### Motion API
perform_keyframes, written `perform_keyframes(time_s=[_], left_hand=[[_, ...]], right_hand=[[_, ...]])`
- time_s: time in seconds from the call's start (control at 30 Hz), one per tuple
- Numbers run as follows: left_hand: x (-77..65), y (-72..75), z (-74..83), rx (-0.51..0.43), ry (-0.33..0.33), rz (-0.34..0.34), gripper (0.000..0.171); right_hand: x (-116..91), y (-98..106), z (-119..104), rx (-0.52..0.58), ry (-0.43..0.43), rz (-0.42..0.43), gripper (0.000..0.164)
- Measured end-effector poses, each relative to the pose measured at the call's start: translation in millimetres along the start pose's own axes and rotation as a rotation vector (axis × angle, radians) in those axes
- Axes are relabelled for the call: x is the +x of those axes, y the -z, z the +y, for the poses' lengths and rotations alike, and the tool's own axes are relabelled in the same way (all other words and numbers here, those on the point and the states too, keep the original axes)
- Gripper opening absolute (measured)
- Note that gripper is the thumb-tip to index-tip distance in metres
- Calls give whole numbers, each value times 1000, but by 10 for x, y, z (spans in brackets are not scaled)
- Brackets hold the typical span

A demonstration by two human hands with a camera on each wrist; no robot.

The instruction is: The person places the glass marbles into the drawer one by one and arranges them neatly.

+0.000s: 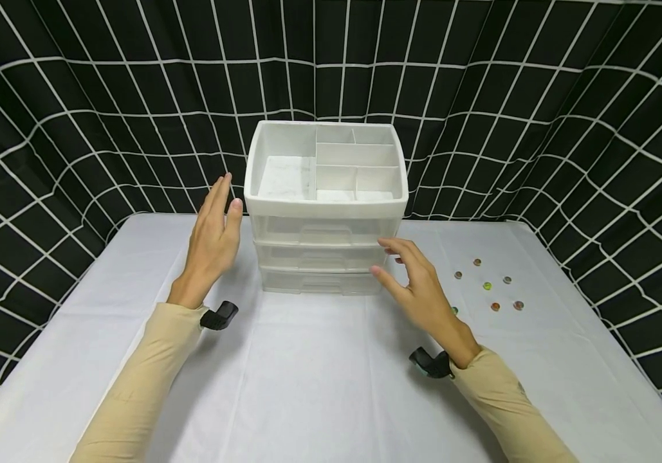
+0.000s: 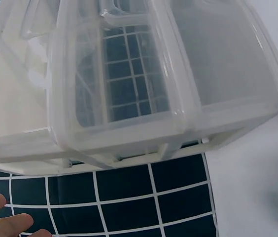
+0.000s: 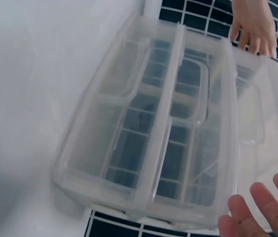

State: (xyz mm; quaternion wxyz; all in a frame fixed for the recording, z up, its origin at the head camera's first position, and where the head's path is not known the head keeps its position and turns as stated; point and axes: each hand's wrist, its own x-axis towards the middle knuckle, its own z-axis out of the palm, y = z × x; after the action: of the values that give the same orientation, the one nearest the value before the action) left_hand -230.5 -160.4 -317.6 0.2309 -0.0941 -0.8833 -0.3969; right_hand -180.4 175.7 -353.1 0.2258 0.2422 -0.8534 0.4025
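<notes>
A white plastic drawer organizer (image 1: 326, 208) stands at the far middle of the table, with three translucent drawers (image 1: 316, 258) below a divided top tray. My left hand (image 1: 212, 238) is held up beside its left side, fingers straight and holding nothing. On the other side, my right hand (image 1: 423, 289) hovers by the front right corner of the drawers, fingers loosely bent. Small reddish spots show past its fingers in the head view. In the right wrist view, the right fingers (image 3: 264, 205) spread in front of the organizer, while the left hand (image 3: 255, 24) appears at its far side.
Several small coloured glass gems (image 1: 487, 285) lie scattered on the white tablecloth (image 1: 307, 373) at the right. A green one (image 1: 455, 310) is partly hidden by the right wrist. Black cloth with a white grid (image 1: 284, 83) hangs behind and along both sides.
</notes>
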Motion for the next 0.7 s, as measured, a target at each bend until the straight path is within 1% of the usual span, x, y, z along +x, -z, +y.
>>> perform_keyframes(time_s=[0.27,0.53,0.7], left_hand=[[22,1,86,-24,-28,15,57],[59,2,193,-84,-59,18,58],[91,-9,237,-109,-78,12,59]], right_hand=[[41,-132,-50,69,29,21,41],[97,-232,-106,98,12,13,39],[134,-301,-130,145,3,20,37]])
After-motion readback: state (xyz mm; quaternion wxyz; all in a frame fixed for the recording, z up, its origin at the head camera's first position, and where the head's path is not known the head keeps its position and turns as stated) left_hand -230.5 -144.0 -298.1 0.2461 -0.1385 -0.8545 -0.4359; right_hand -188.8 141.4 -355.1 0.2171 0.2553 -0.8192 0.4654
